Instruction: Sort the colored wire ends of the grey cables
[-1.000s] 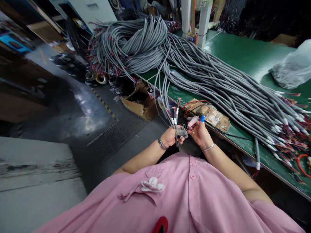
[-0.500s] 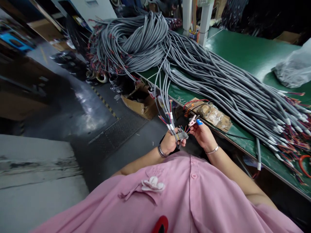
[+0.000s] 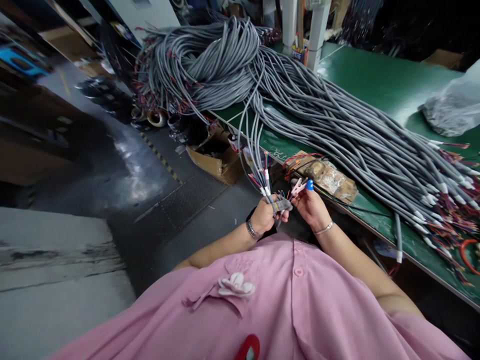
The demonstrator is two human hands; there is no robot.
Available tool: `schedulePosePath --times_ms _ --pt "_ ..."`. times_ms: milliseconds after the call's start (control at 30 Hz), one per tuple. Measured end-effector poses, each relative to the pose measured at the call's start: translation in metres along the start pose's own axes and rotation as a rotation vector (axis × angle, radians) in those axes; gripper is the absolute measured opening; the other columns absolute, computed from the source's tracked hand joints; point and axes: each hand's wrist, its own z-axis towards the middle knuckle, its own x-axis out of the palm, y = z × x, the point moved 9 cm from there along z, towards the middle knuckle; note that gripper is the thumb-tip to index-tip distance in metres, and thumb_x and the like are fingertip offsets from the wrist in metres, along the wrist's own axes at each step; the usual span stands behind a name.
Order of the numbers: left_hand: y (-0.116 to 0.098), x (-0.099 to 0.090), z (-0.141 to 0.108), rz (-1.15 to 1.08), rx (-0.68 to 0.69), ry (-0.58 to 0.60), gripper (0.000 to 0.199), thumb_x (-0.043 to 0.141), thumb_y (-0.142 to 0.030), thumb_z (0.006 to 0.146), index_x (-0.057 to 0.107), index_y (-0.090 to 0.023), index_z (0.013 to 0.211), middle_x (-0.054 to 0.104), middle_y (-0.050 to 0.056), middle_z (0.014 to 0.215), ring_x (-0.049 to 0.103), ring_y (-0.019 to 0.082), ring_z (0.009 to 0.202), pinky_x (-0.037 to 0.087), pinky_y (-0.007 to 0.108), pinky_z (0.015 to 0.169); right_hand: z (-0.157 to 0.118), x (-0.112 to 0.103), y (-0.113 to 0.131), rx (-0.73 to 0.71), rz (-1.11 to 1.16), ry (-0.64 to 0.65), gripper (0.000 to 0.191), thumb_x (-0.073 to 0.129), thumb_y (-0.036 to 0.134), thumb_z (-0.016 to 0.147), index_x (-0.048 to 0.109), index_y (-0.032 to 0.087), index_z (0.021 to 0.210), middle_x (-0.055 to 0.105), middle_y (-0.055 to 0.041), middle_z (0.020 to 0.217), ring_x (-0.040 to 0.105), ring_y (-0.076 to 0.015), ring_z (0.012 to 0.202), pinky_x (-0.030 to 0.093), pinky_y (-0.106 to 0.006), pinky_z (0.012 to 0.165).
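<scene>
Several grey cables (image 3: 256,135) hang from the big bundle over the table edge down to my left hand (image 3: 263,216), whose fingers wrap round their ends. Grey fabric covers a finger of that hand. Coloured wires and white sleeves (image 3: 266,175) stick up above the grip. Close on the right, my right hand (image 3: 310,204) pinches pale pink pliers (image 3: 299,187) beside thin coloured wires (image 3: 287,195). Blue tape wraps my right thumb. The exact contact between the pliers and wires is too small to tell.
A large grey cable bundle (image 3: 322,107) lies across the green table (image 3: 375,75). A taped cardboard piece (image 3: 332,180) rests at its front edge. An open carton (image 3: 213,162) stands below. A plastic bag (image 3: 452,107) lies at the right.
Both hands have shifted slightly, with the left hand a little right and up. The pliers have turned slightly and sit nearer the coloured wires.
</scene>
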Motion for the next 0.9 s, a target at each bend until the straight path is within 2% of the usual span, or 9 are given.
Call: schedulePosePath --times_ms 167,300,633,733,900 --pt "0.001 0.0 0.001 0.027 -0.019 -0.036 0.034 0.075 -0.042 0.066 0.063 -0.01 0.066 0.061 0.003 0.049 0.055 0.011 0.038 0.036 0.019 0.038 0.003 -0.002 0.001 -0.029 0.026 -0.045 0.033 0.077 0.049 0.072 0.068 0.018 0.076 0.067 0.0003 0.074 0.06 -0.0104 0.068 0.05 -0.023 0.063" --pt "0.002 -0.001 0.002 0.043 -0.016 -0.036 0.032 0.075 -0.04 0.066 0.063 -0.01 0.066 0.061 0.003 0.049 0.055 0.011 0.038 0.034 0.019 0.037 0.002 0.0 0.002 -0.034 0.043 -0.036 0.033 0.077 0.05 0.071 0.068 0.018 0.079 0.067 0.001 0.072 0.058 -0.0098 0.066 0.049 -0.021 0.061" --pt "-0.001 0.0 -0.009 0.062 0.025 -0.018 0.03 0.074 -0.039 0.068 0.064 -0.011 0.069 0.062 0.003 0.052 0.056 0.011 0.041 0.039 0.02 0.04 -0.009 0.012 -0.004 0.132 0.005 0.121 0.057 0.058 0.074 0.072 0.069 0.019 0.085 0.069 -0.003 0.08 0.059 -0.0122 0.065 0.05 -0.025 0.059" --pt "-0.003 -0.001 -0.015 0.07 0.054 -0.038 0.03 0.074 -0.04 0.069 0.064 -0.012 0.07 0.063 0.002 0.053 0.057 0.011 0.042 0.04 0.021 0.042 -0.012 0.014 -0.002 0.148 0.006 0.124 0.048 0.064 0.067 0.074 0.068 0.021 0.087 0.07 -0.0023 0.085 0.06 -0.012 0.069 0.05 -0.024 0.062" --pt "-0.006 -0.002 -0.016 0.064 0.088 -0.088 0.03 0.074 -0.04 0.071 0.064 -0.012 0.072 0.064 0.003 0.054 0.057 0.011 0.043 0.04 0.022 0.042 -0.013 0.008 0.008 0.041 -0.076 0.049 0.03 0.07 0.049 0.078 0.068 0.02 0.088 0.067 -0.0004 0.081 0.058 -0.0108 0.069 0.049 -0.023 0.062"
